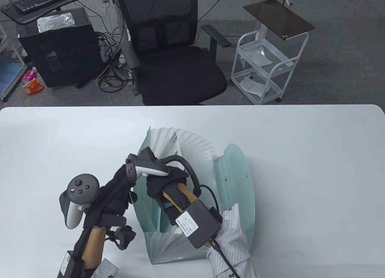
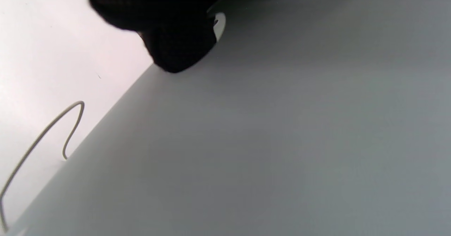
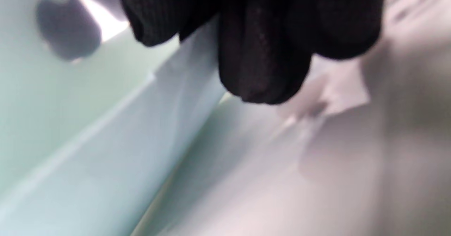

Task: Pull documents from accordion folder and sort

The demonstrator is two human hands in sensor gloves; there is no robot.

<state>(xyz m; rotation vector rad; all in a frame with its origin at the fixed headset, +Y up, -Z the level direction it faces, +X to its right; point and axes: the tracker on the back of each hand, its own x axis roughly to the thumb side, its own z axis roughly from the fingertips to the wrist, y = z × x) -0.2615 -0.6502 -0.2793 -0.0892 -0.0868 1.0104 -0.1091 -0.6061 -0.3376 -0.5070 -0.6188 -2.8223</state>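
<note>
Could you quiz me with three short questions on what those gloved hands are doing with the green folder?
1. True or false: the accordion folder stands fanned open on the table.
2. Which hand reaches into the folder's pockets? A) left hand B) right hand C) neither
3. Fill in: a printed ____ sticks up from a pocket near the folder's far end.

Key
1. True.
2. B; the left hand rests against the folder's outer left wall.
3. document.
</note>
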